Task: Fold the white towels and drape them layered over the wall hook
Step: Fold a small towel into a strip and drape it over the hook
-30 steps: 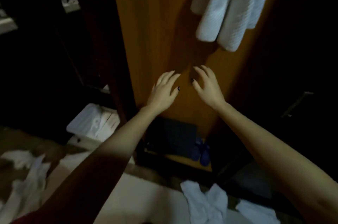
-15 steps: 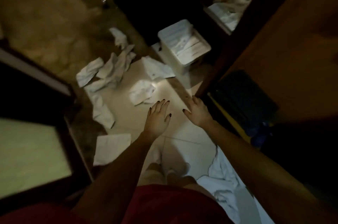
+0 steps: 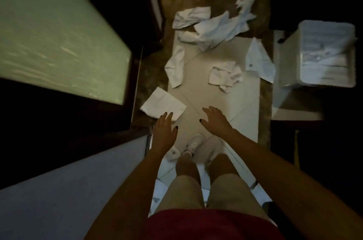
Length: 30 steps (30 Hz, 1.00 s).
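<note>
Several white towels lie scattered on the pale tiled floor (image 3: 204,102). A flat square towel (image 3: 161,103) lies nearest, just beyond the fingertips of my left hand (image 3: 165,131). A crumpled towel (image 3: 225,76) lies in the middle, a long one (image 3: 175,67) to its left, and a tangled heap (image 3: 218,25) farther off. My right hand (image 3: 216,122) hovers with fingers spread over bare tile. Both hands hold nothing. The wall hook and the hung towels are out of view.
A white plastic bin (image 3: 324,55) holding folded white cloths stands at the right. A glass-panelled door or screen (image 3: 59,43) runs along the left. My legs and white shoes (image 3: 193,142) stand below the hands. A small towel (image 3: 172,153) lies by my left foot.
The view swung from the wooden panel with hung towels down to the floor. Both hands stayed empty and spread, and now reach down over the scattered towels.
</note>
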Tool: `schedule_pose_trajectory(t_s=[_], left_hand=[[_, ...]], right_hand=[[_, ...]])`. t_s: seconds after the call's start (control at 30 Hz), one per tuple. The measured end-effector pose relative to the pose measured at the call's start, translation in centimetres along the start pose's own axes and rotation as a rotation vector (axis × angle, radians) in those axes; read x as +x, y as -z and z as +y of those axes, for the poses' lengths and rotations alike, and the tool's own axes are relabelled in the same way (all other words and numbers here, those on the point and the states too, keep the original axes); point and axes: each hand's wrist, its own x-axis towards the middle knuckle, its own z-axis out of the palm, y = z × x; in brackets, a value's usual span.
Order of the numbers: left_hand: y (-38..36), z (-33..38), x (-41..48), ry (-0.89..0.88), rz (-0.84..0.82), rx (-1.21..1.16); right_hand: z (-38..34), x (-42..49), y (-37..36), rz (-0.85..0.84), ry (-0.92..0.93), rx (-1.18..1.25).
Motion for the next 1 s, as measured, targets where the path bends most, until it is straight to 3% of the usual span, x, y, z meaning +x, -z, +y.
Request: schedule_pose_trajectory(t_s=[0.37,0.63,1.0], left_hand=[[-10.4,-9.7,-3.6,0.571,0.115,-0.381],[-20.0,-15.0,-2.7,0.66,0.123,-0.497],[-33.3,-30.7,10.3,0.731,0.194,-0.582]], right_hand=[[-1.4,10.1,-9.9,-0.326,0.275,-0.328],[0.8,16.7,-18.1,-0.369,0.36,-0.4],[4.8,34.8,-35.5,-0.298,0.346,-0.248]])
